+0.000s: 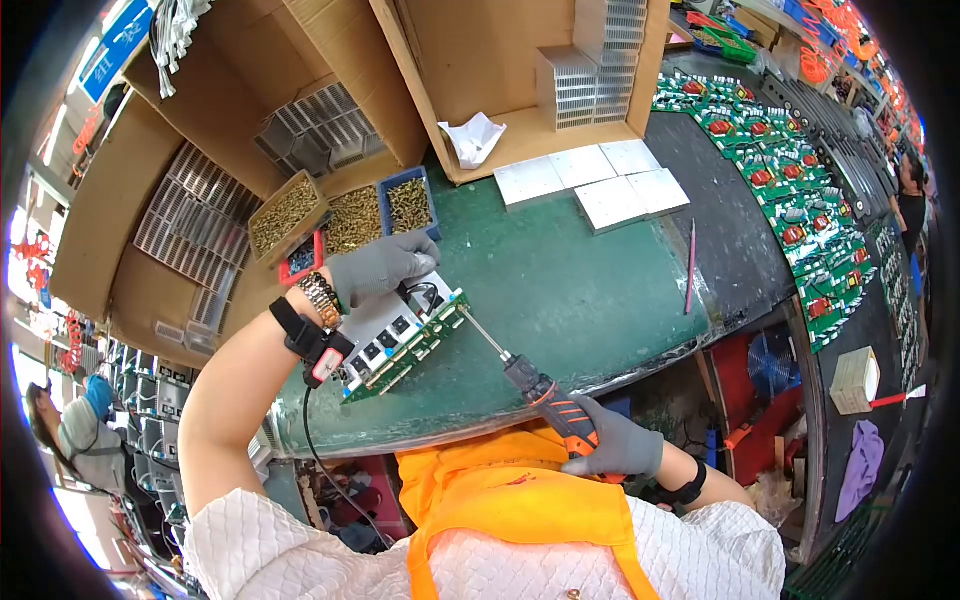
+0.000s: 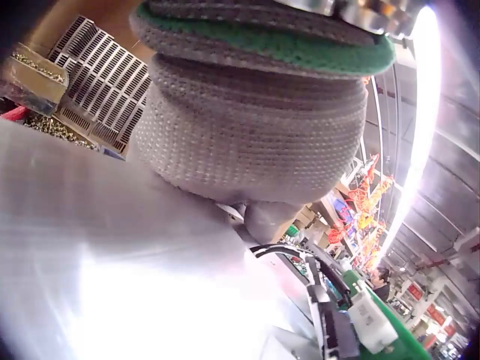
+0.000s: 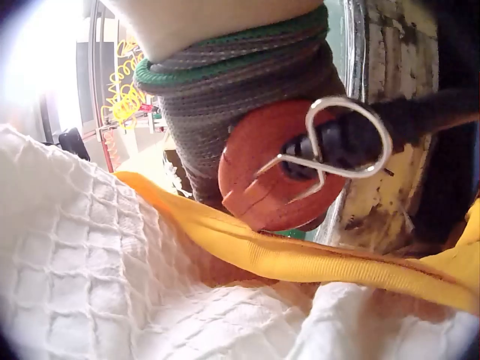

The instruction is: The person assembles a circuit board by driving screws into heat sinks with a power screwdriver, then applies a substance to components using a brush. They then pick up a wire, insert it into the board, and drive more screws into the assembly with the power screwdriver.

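In the head view a green circuit board (image 1: 420,342) with an aluminium plate (image 1: 372,318) lies tilted at the bench's left. My gloved left hand (image 1: 382,268) is at its upper end, fingers bent down at the plate's edge; what the fingertips pinch is hidden. The left wrist view shows the glove (image 2: 247,135) over the shiny plate (image 2: 112,247), beside black wires and a white connector (image 2: 371,322). My gloved right hand (image 1: 618,442) grips an orange and black electric screwdriver (image 1: 550,400), its bit's tip by the board's upper right corner. The screwdriver's orange end (image 3: 262,165) shows in the right wrist view.
Bins of brass screws (image 1: 409,203) stand behind the left hand, by cardboard boxes (image 1: 400,90) of finned metal parts. Flat metal blocks (image 1: 610,203) and a thin pink rod (image 1: 691,268) lie further right. Several circuit boards (image 1: 790,190) cover the right side.
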### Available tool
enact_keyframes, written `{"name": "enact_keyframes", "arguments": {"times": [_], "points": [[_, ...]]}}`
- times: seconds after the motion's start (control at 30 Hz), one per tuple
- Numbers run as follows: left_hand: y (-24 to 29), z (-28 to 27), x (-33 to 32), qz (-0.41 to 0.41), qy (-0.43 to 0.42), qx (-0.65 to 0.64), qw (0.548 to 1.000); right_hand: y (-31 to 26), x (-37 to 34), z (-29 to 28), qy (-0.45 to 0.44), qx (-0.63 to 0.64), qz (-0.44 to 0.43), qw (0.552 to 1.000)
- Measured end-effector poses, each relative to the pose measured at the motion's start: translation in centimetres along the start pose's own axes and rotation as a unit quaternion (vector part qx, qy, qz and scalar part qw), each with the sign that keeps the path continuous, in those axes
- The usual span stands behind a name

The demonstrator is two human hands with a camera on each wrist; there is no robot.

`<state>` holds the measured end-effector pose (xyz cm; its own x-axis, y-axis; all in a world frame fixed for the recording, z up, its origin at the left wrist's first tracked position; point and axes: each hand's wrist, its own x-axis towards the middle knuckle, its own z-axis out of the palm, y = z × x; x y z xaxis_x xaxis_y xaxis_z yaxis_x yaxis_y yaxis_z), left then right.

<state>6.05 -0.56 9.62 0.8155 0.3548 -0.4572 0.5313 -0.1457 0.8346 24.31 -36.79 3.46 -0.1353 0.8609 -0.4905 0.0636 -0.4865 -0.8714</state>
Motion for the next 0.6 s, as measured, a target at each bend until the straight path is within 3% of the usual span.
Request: {"name": "enact_keyframes", "arguments": {"times": [0.47,0.6], "points": [[0.2,1.0,-1.1,0.008,0.04,0.066,0.997,-1.6,-0.9,-0.5,-0.039,0.067,0.013,0.997],[-0.1,1.1,-0.8,0.0,0.066,0.067,0.996,-2.1,-0.5,-0.7,-0.03,0.021,0.043,0.998]]}}
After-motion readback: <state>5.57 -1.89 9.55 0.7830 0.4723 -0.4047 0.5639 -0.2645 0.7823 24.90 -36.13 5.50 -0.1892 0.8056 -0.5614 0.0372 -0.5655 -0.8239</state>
